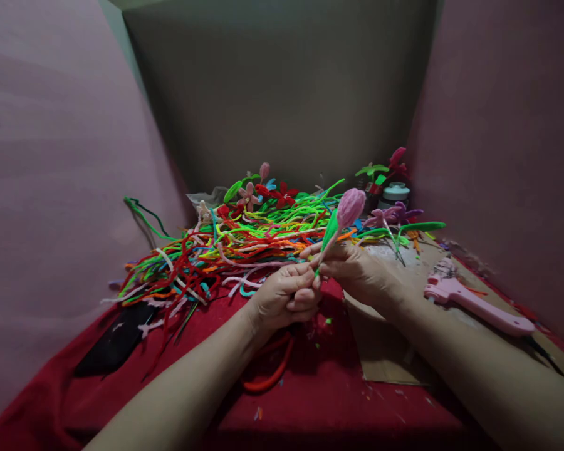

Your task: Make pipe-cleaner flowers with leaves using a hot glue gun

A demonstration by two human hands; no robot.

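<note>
A pink pipe-cleaner tulip (350, 208) with a green leaf (329, 232) stands tilted to the right above my fingers. My left hand (291, 291) is closed, its thumb and fingers pinching the lower stem. Against it, my right hand (352, 269) closes on the stem and leaf base from the right side. The fingertips of both hands meet there, and they partly hide the stem's end. Behind the hands spreads a large heap of pipe cleaners (263, 241) in green, red, yellow, orange and white.
A pink hot glue gun (479, 304) lies on cardboard (385, 357) at right. Finished fuzzy flowers (284, 195) and a lidded jar (395, 193) stand at the back. A black flat object (115, 341) and scissors-like tool (185, 322) lie left on the red cloth (329, 407).
</note>
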